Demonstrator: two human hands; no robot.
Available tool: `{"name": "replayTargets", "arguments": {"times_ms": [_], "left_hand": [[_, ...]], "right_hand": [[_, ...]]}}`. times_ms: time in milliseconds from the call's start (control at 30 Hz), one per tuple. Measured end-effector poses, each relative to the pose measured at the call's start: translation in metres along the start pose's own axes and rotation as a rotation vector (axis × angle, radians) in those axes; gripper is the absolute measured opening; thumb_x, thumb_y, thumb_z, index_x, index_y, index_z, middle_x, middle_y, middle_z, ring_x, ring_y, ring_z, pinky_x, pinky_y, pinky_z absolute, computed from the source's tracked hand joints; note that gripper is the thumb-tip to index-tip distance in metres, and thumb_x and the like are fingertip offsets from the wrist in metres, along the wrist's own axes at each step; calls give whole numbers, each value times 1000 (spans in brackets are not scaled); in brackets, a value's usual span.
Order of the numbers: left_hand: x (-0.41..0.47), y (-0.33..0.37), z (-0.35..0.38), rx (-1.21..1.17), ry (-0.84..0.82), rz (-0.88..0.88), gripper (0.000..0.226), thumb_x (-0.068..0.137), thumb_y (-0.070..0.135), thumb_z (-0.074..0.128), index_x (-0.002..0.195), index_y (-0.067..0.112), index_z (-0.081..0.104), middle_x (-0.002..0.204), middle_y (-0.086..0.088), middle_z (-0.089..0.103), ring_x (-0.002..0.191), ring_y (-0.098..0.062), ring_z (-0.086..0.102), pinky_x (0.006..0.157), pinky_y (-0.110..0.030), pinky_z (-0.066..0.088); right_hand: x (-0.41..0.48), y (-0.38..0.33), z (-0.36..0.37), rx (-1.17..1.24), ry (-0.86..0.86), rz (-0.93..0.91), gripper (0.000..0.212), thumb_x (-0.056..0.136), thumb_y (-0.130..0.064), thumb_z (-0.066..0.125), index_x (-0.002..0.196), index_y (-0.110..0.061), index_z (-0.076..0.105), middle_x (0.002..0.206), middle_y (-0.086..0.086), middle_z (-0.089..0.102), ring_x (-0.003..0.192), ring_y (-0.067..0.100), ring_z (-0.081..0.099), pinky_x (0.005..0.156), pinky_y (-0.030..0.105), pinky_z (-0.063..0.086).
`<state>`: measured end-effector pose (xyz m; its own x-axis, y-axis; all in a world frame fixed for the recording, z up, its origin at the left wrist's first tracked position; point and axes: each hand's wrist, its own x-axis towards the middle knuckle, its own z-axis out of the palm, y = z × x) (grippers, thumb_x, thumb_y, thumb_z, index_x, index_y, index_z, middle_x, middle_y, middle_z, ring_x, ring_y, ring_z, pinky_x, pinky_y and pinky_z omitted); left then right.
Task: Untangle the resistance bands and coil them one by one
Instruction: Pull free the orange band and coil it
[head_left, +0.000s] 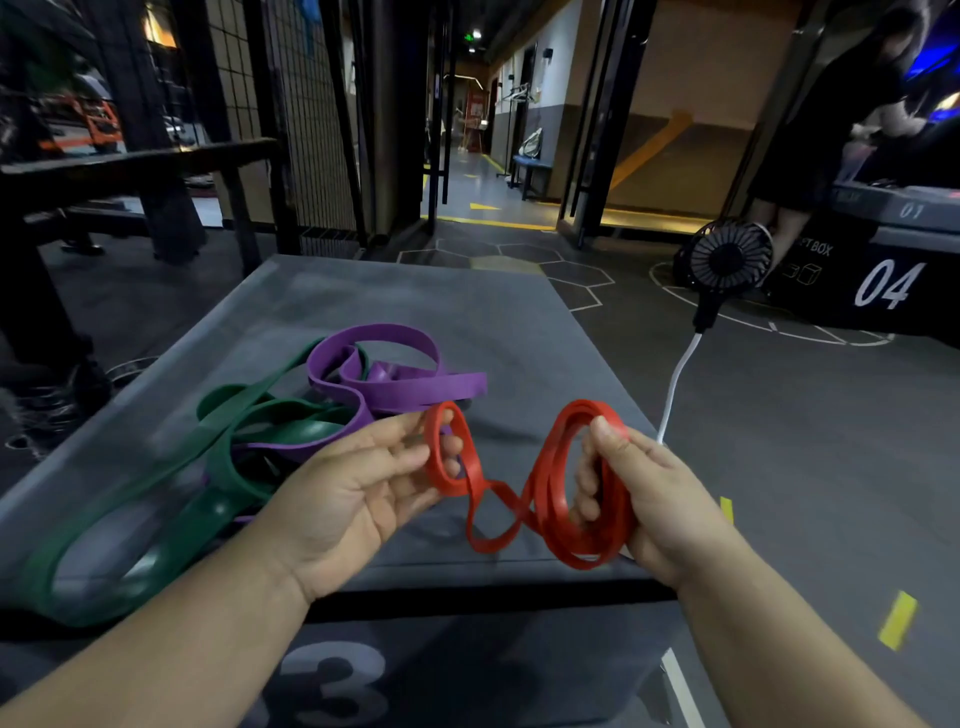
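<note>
A thin red band (550, 499) hangs between both hands above the near edge of the grey box (498, 332). My right hand (639, 493) grips several coiled red loops, fingers through the coil and thumb on top. My left hand (363, 483) holds a smaller red loop on its fingertips. A twisted length of red band sags between the two loops. The wide purple band (395, 374) lies in loose loops behind my left hand. The wide green band (171, 499) sprawls to the left, and purple and green cross each other in the middle.
A small black fan (727, 260) with a white cable (675, 384) stands on the floor to the right. A black box marked 04 (883, 286) and a person are at the far right. Dark gym racks stand at the left. A corridor opens straight ahead.
</note>
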<state>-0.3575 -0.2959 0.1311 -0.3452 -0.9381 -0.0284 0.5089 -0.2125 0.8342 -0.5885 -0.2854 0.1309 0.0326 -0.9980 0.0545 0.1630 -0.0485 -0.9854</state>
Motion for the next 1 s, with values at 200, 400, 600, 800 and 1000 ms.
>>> {"name": "replayTargets", "arguments": {"times_ms": [200,400,600,800,1000], "left_hand": [[-4,-20,9,357,-105,62,59,74,7,59,130,25,55,115,-9,69,93,-16,67,82,-26,55],[-3,-35,16,784,40,198,47,86,3,67,107,45,59,104,3,71,97,-20,66,89,-33,55],[3,-45,12,889,101,244,21,82,6,73,89,23,62,86,5,73,81,-12,70,76,-28,56],[4,-49,8,932,119,236,27,84,1,67,92,28,66,86,6,74,81,-6,69,76,-26,56],[3,-48,9,1036,159,231,18,87,6,62,96,19,70,85,7,75,79,0,68,76,-25,55]], "right_hand": [[-8,10,23,46,-83,52,25,80,-33,75,68,-13,66,64,8,64,59,20,63,58,31,54],[-10,22,43,-105,-37,50,40,78,-48,75,95,-12,68,87,22,69,77,34,65,71,49,55],[-11,28,47,-345,-4,11,47,74,-60,66,85,-14,72,75,5,72,69,17,65,64,34,56],[-13,32,55,-370,31,40,49,69,-59,64,80,-12,74,77,16,72,66,20,65,68,36,55],[-16,32,59,-230,48,130,23,88,-30,68,74,-11,73,57,1,62,50,9,59,46,19,46]]}}
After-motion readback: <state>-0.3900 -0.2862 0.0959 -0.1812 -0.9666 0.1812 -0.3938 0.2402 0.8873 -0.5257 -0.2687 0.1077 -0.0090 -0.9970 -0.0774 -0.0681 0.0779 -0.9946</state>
